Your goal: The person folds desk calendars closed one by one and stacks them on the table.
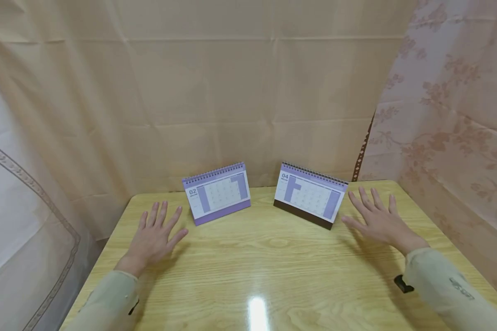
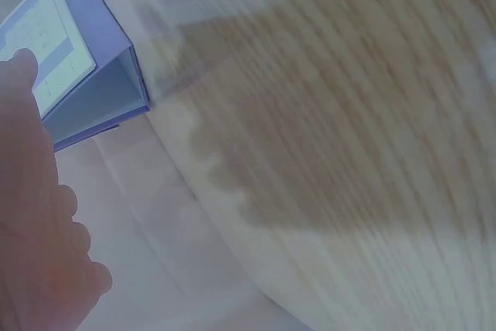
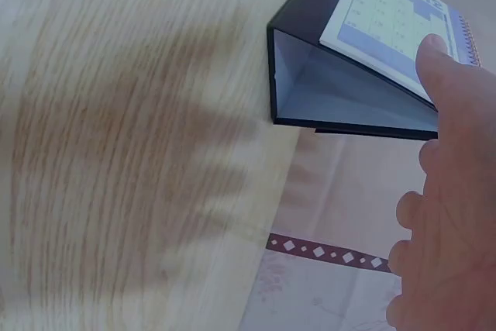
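Note:
Two spiral-bound desk calendars stand upright near the back of a wooden table. The left desk calendar has a purple base and shows "02"; the right desk calendar has a dark brown base and shows "04". My left hand is spread just left of the purple calendar, above the table and holding nothing. Fingers apart, my right hand hovers beside the brown calendar's right end, also holding nothing. Both wrist views show the calendars' hollow triangular sides, the purple side and the dark side.
A beige curtain hangs behind the table's back edge. Floral fabric lies along the right side, and white fabric hangs on the left. A bright light reflection shows on the tabletop near the front.

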The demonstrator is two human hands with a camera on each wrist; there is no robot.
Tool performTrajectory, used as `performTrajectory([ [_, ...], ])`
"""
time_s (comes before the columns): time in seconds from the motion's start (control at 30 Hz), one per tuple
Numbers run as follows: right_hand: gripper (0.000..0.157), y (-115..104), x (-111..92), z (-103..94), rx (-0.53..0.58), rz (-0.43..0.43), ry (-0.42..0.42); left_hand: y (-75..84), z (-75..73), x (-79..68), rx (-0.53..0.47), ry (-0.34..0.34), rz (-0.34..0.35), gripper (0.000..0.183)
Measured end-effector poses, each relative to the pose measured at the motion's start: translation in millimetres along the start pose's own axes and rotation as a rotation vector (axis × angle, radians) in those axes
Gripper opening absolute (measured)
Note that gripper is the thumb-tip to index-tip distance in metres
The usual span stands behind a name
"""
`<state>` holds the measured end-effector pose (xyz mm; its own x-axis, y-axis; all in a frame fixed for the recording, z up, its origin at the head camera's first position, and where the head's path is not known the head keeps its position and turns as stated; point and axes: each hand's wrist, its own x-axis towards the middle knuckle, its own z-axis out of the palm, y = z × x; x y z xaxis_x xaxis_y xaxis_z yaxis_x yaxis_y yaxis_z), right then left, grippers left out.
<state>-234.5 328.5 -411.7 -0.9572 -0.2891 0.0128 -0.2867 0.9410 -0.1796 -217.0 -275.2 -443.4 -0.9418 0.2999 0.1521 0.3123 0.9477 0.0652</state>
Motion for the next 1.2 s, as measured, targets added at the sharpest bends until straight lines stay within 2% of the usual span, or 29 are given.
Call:
performTrajectory([
  [0.17, 0.086, -2.7, 2.1, -3.9, -0.012, -0.001, 0.020, 1.9, -3.8, 3.4, 0.026, 0.043, 0.023, 0.072],
  [0.3, 0.085, -4.1, 5.0, -6.2, -0.053, -0.013, 0.081, 6.2, -8.2, 7.9, 0.087, 0.099, 0.064, 0.072],
  [0.47, 0.081, -4.2, 7.5, -5.0, -0.115, -0.024, 0.175, 14.2, -12.6, 14.9, 0.131, 0.210, 0.170, 0.072],
  [0.6, 0.080, -5.3, 8.1, -4.8, -0.106, -0.012, 0.231, 22.0, -15.1, 21.6, 0.130, 0.296, 0.261, 0.070],
  [0.9, 0.084, -10.1, 8.2, -7.2, -0.064, 0.017, 0.311, 40.6, -15.5, 43.8, 0.054, 0.515, 0.424, 0.065],
  [1.03, 0.084, -11.6, 9.3, -8.1, -0.022, 0.026, 0.321, 53.4, -16.9, 53.9, 0.003, 0.584, 0.450, 0.061],
  [1.2, 0.079, -13.5, 9.8, -11.3, 0.191, 0.070, 0.280, 68.9, -18.9, 65.2, -0.068, 0.616, 0.428, 0.058],
])
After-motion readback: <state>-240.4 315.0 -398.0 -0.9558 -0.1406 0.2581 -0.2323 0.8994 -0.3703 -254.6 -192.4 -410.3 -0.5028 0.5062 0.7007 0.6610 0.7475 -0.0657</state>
